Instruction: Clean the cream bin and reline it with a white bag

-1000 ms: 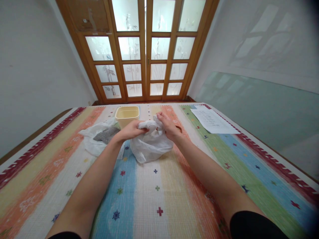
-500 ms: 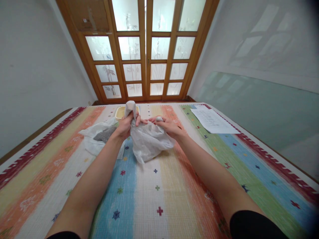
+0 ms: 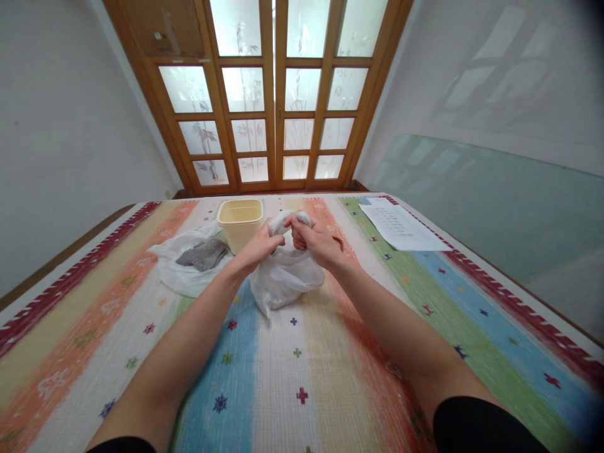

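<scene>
A white plastic bag [image 3: 287, 277] hangs bunched below both hands, over the middle of the table. Its gathered top makes a thick twisted band between my fingers. My left hand [image 3: 265, 242] is closed on the left part of that band, with the thumb pointing right. My right hand [image 3: 311, 238] wraps round the right part, its fingers curled in. What the bag holds, if anything, is hidden. To the left of my left hand stands a cream plastic bin [image 3: 240, 225], its near right side partly covered by that hand.
A grey cloth [image 3: 202, 253] lies on a second, spread-out white plastic bag [image 3: 167, 258] at the left. Printed paper sheets [image 3: 403, 226] lie at the far right. A striped tablecloth [image 3: 278, 371] covers the table; wooden glass-paned doors [image 3: 278, 119] stand behind it.
My left hand has moved right and down, bringing its end of the bag's top close to my right hand. The bin, mostly covered before, now shows.
</scene>
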The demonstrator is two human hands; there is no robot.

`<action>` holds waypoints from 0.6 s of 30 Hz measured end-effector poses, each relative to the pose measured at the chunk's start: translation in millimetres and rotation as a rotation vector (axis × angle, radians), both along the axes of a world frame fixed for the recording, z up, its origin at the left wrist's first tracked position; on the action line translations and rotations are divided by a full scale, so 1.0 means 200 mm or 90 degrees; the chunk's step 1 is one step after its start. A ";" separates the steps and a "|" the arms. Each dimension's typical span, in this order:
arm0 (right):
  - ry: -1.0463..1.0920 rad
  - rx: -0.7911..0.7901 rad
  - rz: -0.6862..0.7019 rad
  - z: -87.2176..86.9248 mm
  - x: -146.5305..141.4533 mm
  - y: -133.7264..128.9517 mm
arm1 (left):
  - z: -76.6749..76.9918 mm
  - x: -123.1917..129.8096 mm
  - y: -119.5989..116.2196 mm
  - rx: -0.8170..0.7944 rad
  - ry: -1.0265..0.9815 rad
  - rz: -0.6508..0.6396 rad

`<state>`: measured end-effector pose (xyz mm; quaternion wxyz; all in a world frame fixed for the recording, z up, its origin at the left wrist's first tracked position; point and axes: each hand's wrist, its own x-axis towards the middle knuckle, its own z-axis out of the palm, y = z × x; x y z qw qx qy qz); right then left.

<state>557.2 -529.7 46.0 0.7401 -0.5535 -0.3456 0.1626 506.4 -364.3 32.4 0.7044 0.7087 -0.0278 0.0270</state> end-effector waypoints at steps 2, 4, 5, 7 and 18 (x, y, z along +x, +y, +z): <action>-0.085 -0.035 -0.052 -0.01 -0.01 0.00 | 0.01 -0.03 0.00 0.059 -0.040 -0.026; -0.172 -0.078 -0.086 0.00 -0.02 -0.01 | 0.01 -0.05 -0.01 0.100 -0.067 -0.059; -0.222 -0.105 -0.095 0.01 -0.02 -0.01 | 0.01 -0.05 -0.02 0.127 -0.073 -0.073; -0.342 -0.159 -0.109 0.03 -0.04 -0.03 | -0.02 -0.05 -0.05 0.188 -0.085 -0.100; -0.502 -0.226 -0.102 0.03 0.02 -0.05 | -0.18 0.01 -0.11 0.222 -0.075 0.082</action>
